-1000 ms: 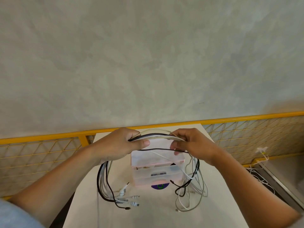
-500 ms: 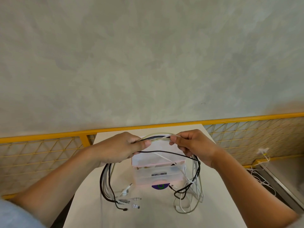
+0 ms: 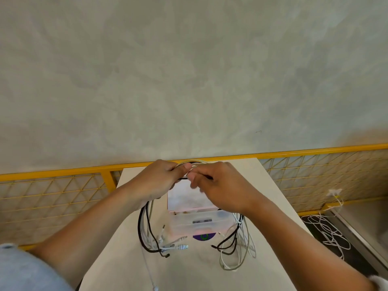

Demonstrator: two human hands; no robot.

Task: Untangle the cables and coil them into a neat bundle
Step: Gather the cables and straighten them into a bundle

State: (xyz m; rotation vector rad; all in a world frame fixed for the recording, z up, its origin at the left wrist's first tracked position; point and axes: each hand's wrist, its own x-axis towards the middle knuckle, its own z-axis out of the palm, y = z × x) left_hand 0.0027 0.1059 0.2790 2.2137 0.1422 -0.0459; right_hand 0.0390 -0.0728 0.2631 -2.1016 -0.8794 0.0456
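Left hand point(image 3: 159, 181): raised over the far half of the desk point(image 3: 273, 206), fingers curled round the gathered cables point(image 3: 197, 162) at the crown of their loop, thumb on top.

Below it, black and white strands drop from the palm to the desk. Their plug ends point(image 3: 178, 246) splay out loose, just left of a translucent storage box point(image 3: 199, 224) whose lid stands open.

Right hand point(image 3: 222, 190): touching or nearly touching the left, thumb tip against thumb tip, fingers curled and pinching at the same crown. I cannot tell which strand it has. From under its wrist the other side of the loop hangs down; black and pale strands pool untidily on the desk, right of the box.

Key relation: the loop's long axis runs side to side, arching between the hands and sagging toward the person on both flanks. Both hands sit at the top centre, neither nearer. The slack lies below and to either side.

Judgement: coil roughly formed, tails not yet tucked; the next pass likely feeds right-side slack into the left hand's hold.

Far right, off the desk: a separate white cable point(image 3: 327, 229) on the floor by the yellow railing point(image 3: 315, 152).
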